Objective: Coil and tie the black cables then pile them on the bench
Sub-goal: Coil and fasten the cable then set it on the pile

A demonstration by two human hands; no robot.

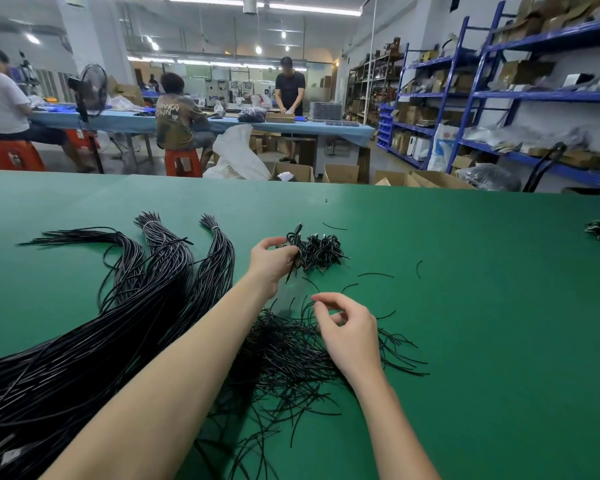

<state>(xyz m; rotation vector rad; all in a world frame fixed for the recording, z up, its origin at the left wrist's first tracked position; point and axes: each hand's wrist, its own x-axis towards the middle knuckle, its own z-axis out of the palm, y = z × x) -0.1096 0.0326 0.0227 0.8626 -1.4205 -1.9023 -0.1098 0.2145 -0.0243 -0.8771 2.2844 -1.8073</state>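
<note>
We see long black cables [84, 341] fanned across the green tabletop [465, 306] at left, some ends banded. Farther off, centre, sits a small pile of coiled cables [321, 251]; near us lie loose thin ties [291, 358], perhaps wire.

Two hands: left [272, 261], right [347, 332]. One pile [321, 249] of coiled cables at centre, one heap of ties [291, 355] below it. Three people in the upper left. Two red stools [182, 162].
</note>
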